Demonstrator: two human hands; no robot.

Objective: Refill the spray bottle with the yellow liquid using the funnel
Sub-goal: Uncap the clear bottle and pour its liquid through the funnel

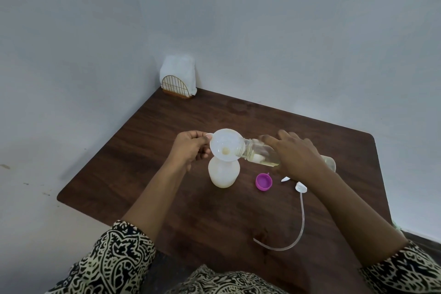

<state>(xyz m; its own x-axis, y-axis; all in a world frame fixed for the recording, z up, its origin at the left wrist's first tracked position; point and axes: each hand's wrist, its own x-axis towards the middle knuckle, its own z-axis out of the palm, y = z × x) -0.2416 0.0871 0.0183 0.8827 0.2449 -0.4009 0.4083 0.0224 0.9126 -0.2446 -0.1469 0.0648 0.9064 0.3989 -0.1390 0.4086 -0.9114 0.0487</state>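
Note:
A white translucent spray bottle (223, 174) stands upright on the dark wooden table (167, 198), with a white funnel (225, 144) seated in its neck. My left hand (191, 148) pinches the funnel's rim tab on the left side. My right hand (296, 153) grips a clear bottle (259, 153) of yellow liquid, tipped almost flat with its mouth resting over the funnel's right edge. A little yellow liquid lies at the funnel's throat. Pale liquid fills the lower part of the spray bottle.
A purple cap (263, 181) lies open side up just right of the spray bottle. The white sprayer head with its long clear tube (301, 219) lies under my right forearm. A wire napkin holder (177, 81) sits at the far corner against the wall.

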